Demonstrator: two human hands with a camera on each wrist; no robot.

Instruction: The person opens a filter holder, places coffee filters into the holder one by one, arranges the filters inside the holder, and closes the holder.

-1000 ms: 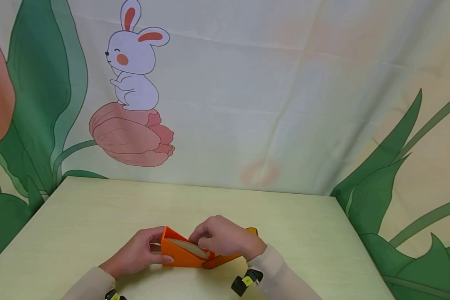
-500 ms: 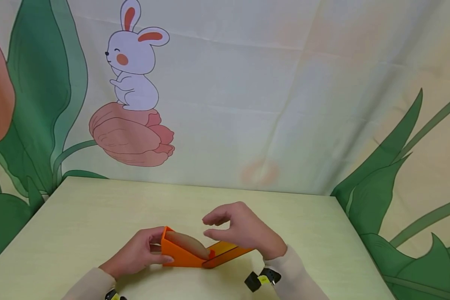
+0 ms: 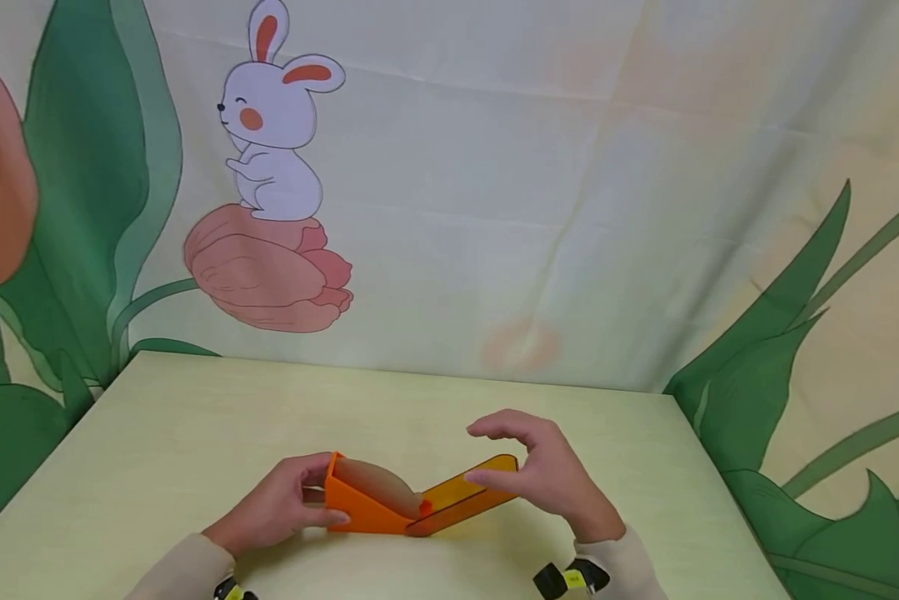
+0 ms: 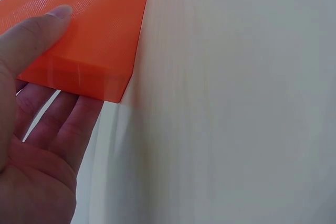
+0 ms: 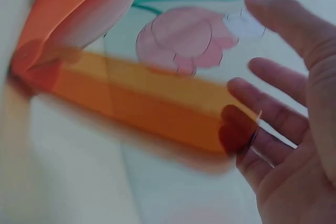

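Observation:
An orange wedge-shaped case (image 3: 367,510) stands on the table, its hinged see-through amber lid (image 3: 467,493) swung out to the right. Inside the case sits a tan, smooth, rounded thing (image 3: 380,483) that bulges above the rim; its kind cannot be told. My left hand (image 3: 287,504) grips the case's left end, thumb on the near side and fingers round the back end, as the left wrist view also shows. At the lid's free end is my right hand (image 3: 554,471), thumb and fingers spread; in the right wrist view some fingertips (image 5: 236,121) show through the lid's tip.
A pale table (image 3: 217,408) runs back to a hanging cloth (image 3: 449,208) printed with a rabbit and tulips. Both wrists wear dark straps (image 3: 572,577) with yellow marks.
My right hand has left the tan thing and moved right to the lid's free end, its fingers spreading. The tan thing now bulges higher. My left hand keeps its hold.

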